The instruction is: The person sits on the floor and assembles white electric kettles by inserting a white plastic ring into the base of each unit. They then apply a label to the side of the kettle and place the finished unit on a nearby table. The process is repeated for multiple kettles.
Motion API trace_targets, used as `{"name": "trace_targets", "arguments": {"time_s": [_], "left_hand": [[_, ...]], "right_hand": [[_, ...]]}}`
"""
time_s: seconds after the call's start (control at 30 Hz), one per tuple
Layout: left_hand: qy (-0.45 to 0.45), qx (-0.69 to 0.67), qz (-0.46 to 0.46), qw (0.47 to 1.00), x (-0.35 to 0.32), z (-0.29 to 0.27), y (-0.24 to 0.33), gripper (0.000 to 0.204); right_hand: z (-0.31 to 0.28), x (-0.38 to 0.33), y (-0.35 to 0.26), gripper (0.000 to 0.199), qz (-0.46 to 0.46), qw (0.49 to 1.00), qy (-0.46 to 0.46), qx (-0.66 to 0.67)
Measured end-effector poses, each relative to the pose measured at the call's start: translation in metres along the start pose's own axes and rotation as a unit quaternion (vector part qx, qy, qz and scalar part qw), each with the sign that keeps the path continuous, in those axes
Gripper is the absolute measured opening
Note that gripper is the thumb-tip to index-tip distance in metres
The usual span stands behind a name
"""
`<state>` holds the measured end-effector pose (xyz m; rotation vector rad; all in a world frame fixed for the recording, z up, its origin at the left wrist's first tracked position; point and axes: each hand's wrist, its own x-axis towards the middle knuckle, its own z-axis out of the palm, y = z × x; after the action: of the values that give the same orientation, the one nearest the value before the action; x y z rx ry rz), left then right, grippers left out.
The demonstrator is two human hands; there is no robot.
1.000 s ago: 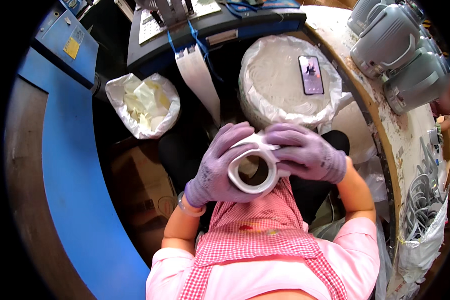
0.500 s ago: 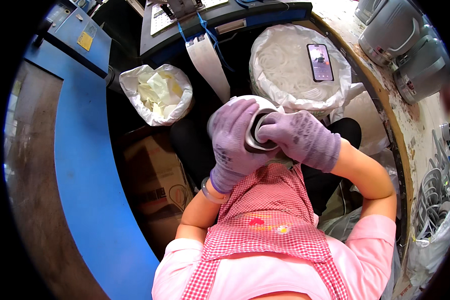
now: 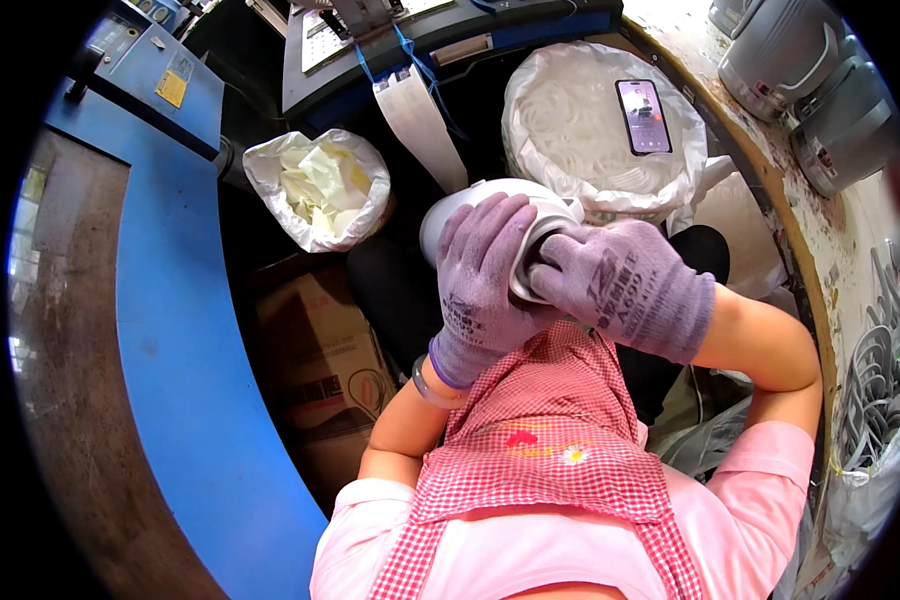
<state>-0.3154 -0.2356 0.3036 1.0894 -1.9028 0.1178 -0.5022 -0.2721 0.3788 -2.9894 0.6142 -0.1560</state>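
Observation:
A white, rounded hollow plastic part is held above my lap, with its open mouth turned toward the right. My gloved left hand wraps over its near side, fingers closed around the outer wall. My gloved right hand has its fingers bent into the mouth and pressed at the inner rim. Those fingertips are partly hidden, and whether they pinch a small piece there I cannot tell. Both gloves are light purple with dark print on the back.
Beyond my hands stands a white-lined bag of pale translucent rings, a phone lying on them. Left of it is a bag of yellowish scraps. Grey jugs and grey handles occupy the right bench. A blue machine surface borders the left.
The white part has tilted, so more of its rounded far side shows. My right hand has shifted a little right and turned, with its fingers still at the mouth.

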Motion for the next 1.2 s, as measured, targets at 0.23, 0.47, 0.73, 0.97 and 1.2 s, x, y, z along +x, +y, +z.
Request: {"name": "trace_targets", "arguments": {"time_s": [0.23, 0.47, 0.73, 0.97, 1.2], "left_hand": [[0.062, -0.005, -0.024, 0.998, 0.005, -0.002, -0.013, 0.074], [0.049, -0.003, -0.033, 0.998, 0.004, -0.002, -0.002, 0.077], [0.045, 0.007, -0.032, 0.998, 0.004, 0.002, 0.002, 0.078], [0.017, -0.004, -0.005, 1.0, 0.007, -0.008, 0.003, 0.078], [0.119, 0.027, -0.051, 0.991, 0.012, -0.071, -0.003, 0.087]], "right_hand": [[-0.019, -0.005, 0.011, 0.04, 0.001, 0.928, 0.264, 0.262], [0.03, 0.009, 0.016, 0.02, 0.01, 0.945, 0.191, 0.267], [0.03, 0.013, 0.019, 0.021, 0.028, 0.985, 0.118, 0.12], [-0.004, -0.002, 0.002, 0.029, 0.022, 0.993, -0.034, 0.114], [0.021, -0.035, 0.045, 0.041, 0.101, 0.769, 0.405, 0.485]]}}
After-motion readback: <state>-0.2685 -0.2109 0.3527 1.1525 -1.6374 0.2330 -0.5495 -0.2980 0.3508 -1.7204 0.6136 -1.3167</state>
